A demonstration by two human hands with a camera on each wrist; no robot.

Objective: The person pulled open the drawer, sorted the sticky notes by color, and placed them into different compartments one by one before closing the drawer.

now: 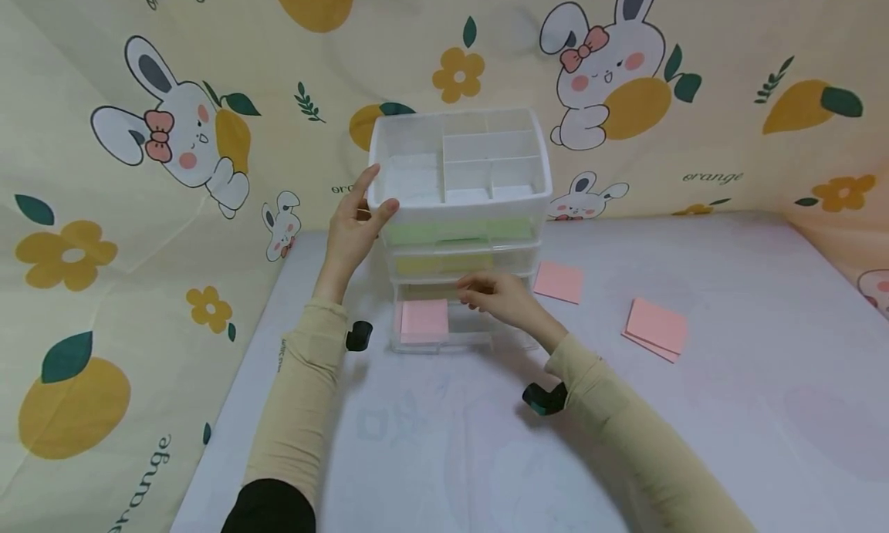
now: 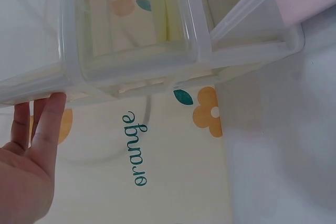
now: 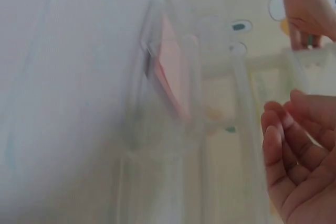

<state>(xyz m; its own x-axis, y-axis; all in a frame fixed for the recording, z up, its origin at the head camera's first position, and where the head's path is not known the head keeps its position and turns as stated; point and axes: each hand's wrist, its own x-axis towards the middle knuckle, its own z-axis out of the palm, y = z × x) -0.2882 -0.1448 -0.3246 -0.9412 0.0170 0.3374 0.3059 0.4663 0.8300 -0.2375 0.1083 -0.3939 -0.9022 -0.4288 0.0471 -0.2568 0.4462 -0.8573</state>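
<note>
Beige sleeves (image 1: 646,440) | bench (image 1: 430,440) spreads before pulled-out drawer's edge (image 1: 467,338) | left hand (image 1: 350,237) grips drawer unit (image 1: 461,248) by corner | right hand (image 1: 510,300) loosely curled

The person wears beige sleeves (image 1: 300,394), small black wrist pieces (image 1: 359,336) and a black covering (image 1: 271,508) on the left arm.

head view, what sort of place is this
Probably a small indoor tabletop workspace: a pale table backed by a sheet printed with rabbits and oranges, with a plastic drawer unit and pink paper squares on top.
</note>
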